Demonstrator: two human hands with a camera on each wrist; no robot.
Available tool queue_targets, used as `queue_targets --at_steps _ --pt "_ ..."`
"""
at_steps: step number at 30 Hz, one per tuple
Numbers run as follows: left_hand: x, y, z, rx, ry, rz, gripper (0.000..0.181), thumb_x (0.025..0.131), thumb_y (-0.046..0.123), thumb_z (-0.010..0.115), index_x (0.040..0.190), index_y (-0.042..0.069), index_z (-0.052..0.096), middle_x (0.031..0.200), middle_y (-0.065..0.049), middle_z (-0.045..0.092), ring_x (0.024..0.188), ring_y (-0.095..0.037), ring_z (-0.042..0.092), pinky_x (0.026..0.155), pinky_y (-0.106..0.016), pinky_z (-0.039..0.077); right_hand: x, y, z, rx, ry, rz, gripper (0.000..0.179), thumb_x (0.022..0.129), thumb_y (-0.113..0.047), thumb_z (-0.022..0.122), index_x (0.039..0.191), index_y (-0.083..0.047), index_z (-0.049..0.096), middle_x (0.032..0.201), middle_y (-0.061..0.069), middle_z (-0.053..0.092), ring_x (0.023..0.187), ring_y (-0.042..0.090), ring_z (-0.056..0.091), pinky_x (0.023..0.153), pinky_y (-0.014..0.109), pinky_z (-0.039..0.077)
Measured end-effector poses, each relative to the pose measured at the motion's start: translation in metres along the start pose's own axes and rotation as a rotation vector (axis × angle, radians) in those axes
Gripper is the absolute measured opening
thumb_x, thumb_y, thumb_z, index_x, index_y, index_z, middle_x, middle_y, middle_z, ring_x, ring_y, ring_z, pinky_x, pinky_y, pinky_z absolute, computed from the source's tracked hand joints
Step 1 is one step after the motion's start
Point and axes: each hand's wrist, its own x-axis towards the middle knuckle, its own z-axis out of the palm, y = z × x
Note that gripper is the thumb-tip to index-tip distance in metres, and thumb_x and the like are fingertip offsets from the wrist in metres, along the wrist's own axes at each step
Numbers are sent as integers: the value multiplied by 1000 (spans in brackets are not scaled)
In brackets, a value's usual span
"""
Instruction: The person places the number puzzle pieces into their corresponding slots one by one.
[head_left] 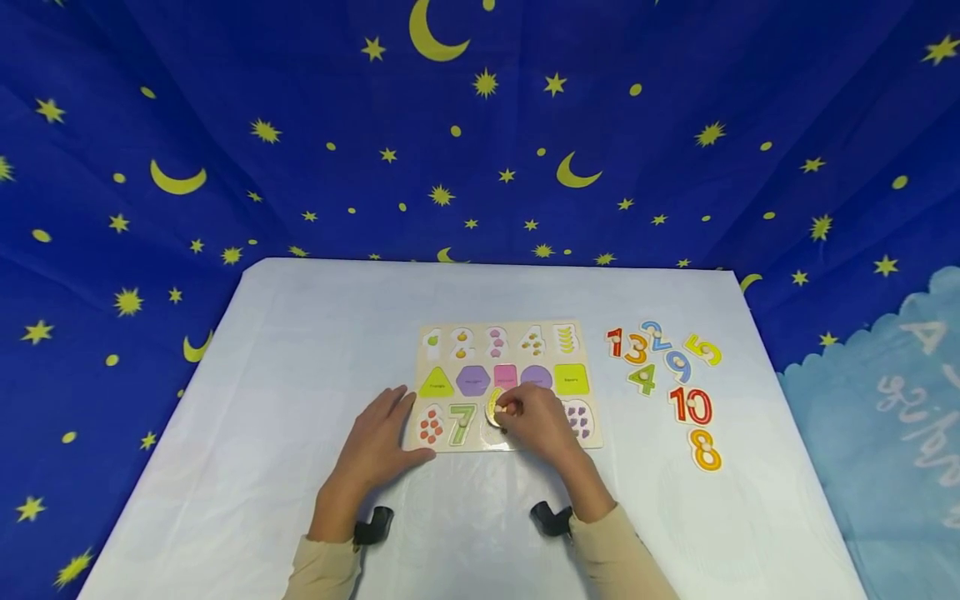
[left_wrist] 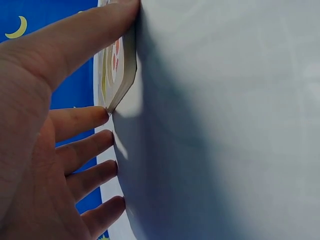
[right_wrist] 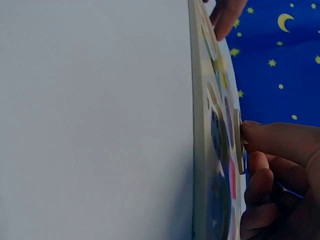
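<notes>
My right hand (head_left: 546, 423) pinches a yellow number piece (head_left: 492, 405) by its knob, above the bottom row of a wooden puzzle board (head_left: 481, 440). Seen from the right wrist, the piece (right_wrist: 238, 145) stands edge-on, just over the board's face; the fingers hide part of it. My left hand (head_left: 375, 442) rests at the board's lower left corner, thumb along the front edge and the other fingers extended by the left side. A green 7 (head_left: 462, 423) sits in its slot. Fruit pictures show in several slots, and coloured shapes fill the middle row.
Right of the board lie loose number pieces, among them a red 1 (head_left: 615, 342), a blue 9 (head_left: 678, 365), a red 10 (head_left: 691, 406) and an orange 8 (head_left: 705, 451). A white table (head_left: 285, 333) lies beneath, with a blue starry cloth (head_left: 315, 167) behind it.
</notes>
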Motion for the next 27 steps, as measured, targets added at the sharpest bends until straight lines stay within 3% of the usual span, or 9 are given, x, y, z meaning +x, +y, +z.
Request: queue_targets --at_steps 16,27 --pt "1 -1 1 2 -1 1 98 69 52 81 145 4 41 150 -15 34 139 -35 25 109 -52 25 1 -15 15 -42 -31 -80 10 77 -14 77 85 -13 72 72 -8 54 65 8 50 58 24 43" --pt "-1 -2 1 -6 49 57 97 68 52 81 142 1 44 148 -17 37 137 -36 29 109 -52 26 4 -32 32 -100 -55 -160 4 78 -18 74 80 -17 72 69 -12 50 63 7 49 56 24 41"
